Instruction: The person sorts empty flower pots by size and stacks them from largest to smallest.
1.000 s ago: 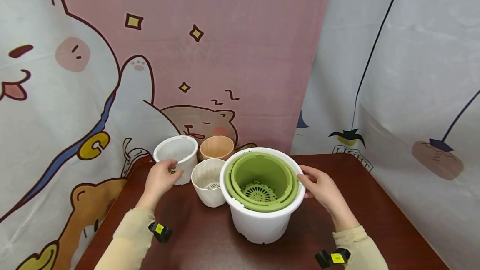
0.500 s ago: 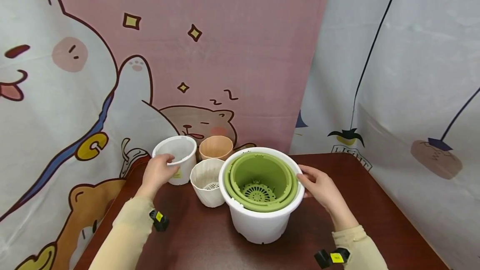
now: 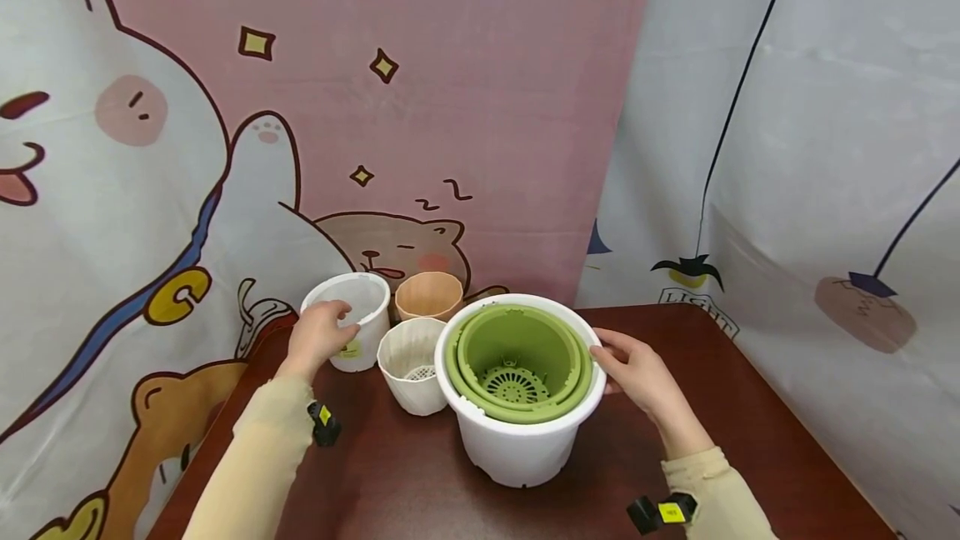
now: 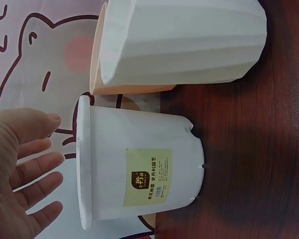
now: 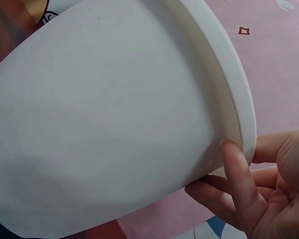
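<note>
At the back left stands a white flowerpot (image 3: 360, 344) with a yellowish label (image 4: 148, 178). My left hand (image 3: 317, 338) is over its near side, fingers loosely spread; in the left wrist view they are just off the rim. Front and centre is a larger white flowerpot (image 3: 517, 444), holding green pots (image 3: 521, 340) nested one inside another, the inner one with a slotted bottom. My right hand (image 3: 637, 369) grips the large pot's right rim between thumb and fingers, as the right wrist view also shows.
Between the two white pots stands a cream fluted pot (image 3: 412, 369) with a perforated bottom. Behind it is a peach-coloured pot (image 3: 429, 294). All are on a dark reddish-brown table (image 3: 405, 482), with a cartoon-printed cloth (image 3: 480, 107) hanging behind.
My left hand has moved slightly farther back beside the labelled white pot, uncovering more of its label. My right hand keeps its grip on the large pot, and the pots stay put.
</note>
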The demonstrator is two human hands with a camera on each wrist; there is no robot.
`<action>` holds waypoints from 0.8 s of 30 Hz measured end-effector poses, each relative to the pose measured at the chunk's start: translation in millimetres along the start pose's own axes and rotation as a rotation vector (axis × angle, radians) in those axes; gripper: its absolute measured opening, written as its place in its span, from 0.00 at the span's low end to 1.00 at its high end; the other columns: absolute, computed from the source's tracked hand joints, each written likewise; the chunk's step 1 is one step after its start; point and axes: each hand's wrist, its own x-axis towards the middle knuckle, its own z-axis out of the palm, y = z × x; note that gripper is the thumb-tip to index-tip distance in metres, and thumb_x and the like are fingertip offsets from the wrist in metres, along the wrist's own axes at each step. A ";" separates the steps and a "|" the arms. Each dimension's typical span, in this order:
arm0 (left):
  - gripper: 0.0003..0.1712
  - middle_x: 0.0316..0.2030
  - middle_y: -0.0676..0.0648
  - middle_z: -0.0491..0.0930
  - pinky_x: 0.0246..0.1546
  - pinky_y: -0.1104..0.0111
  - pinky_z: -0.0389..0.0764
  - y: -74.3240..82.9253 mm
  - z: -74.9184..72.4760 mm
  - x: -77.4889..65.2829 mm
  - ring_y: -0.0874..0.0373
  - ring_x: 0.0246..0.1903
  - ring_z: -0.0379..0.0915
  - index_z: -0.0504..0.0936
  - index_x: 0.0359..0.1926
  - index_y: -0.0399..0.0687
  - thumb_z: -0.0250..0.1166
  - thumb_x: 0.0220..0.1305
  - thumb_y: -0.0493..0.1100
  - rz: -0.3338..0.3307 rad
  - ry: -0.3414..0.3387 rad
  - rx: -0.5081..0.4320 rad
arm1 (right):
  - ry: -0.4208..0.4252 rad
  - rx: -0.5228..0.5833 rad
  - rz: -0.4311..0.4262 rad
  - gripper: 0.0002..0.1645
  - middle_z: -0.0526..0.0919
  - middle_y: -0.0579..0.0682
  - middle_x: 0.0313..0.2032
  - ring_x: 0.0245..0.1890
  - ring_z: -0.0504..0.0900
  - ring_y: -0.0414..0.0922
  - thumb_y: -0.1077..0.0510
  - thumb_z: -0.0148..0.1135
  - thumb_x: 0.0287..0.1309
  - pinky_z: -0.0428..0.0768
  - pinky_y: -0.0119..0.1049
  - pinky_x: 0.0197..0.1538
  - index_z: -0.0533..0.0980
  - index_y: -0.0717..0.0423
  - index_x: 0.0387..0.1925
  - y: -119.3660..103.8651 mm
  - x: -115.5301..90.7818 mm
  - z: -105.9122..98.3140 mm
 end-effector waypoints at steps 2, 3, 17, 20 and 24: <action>0.22 0.40 0.37 0.80 0.37 0.49 0.75 -0.2 1.0 0.8 0.42 0.40 0.75 0.80 0.45 0.35 0.66 0.51 0.45 0.006 -0.006 0.019 | -0.001 -0.001 0.000 0.30 0.77 0.61 0.47 0.30 0.81 0.46 0.52 0.58 0.60 0.82 0.40 0.31 0.67 0.59 0.61 0.2 0.1 0.0; 0.22 0.40 0.38 0.80 0.37 0.49 0.75 -0.2 1.7 1.2 0.42 0.40 0.75 0.80 0.45 0.36 0.66 0.50 0.45 0.007 -0.008 0.028 | -0.002 0.000 0.000 0.30 0.77 0.61 0.47 0.30 0.81 0.46 0.51 0.58 0.60 0.82 0.40 0.31 0.66 0.59 0.61 0.2 0.1 0.0; 0.23 0.39 0.35 0.80 0.42 0.48 0.73 -6.4 15.2 7.3 0.38 0.40 0.74 0.80 0.45 0.36 0.67 0.48 0.43 0.074 -0.017 0.162 | -0.006 0.013 0.003 0.29 0.77 0.62 0.48 0.30 0.81 0.46 0.52 0.58 0.61 0.82 0.39 0.30 0.66 0.59 0.61 -0.8 0.0 0.4; 0.23 0.40 0.36 0.80 0.42 0.48 0.73 -7.6 17.0 7.5 0.38 0.40 0.74 0.80 0.45 0.36 0.68 0.47 0.43 0.072 -0.037 0.162 | -0.010 0.018 0.000 0.29 0.76 0.63 0.48 0.29 0.82 0.46 0.53 0.58 0.61 0.82 0.39 0.30 0.66 0.60 0.61 -1.1 -0.2 0.5; 0.24 0.41 0.36 0.79 0.42 0.49 0.73 -8.2 18.8 9.1 0.39 0.41 0.74 0.80 0.47 0.37 0.69 0.46 0.42 0.073 -0.062 0.165 | -0.007 0.019 -0.001 0.29 0.76 0.63 0.48 0.29 0.82 0.46 0.54 0.57 0.61 0.82 0.39 0.30 0.66 0.60 0.61 -0.6 -0.6 0.1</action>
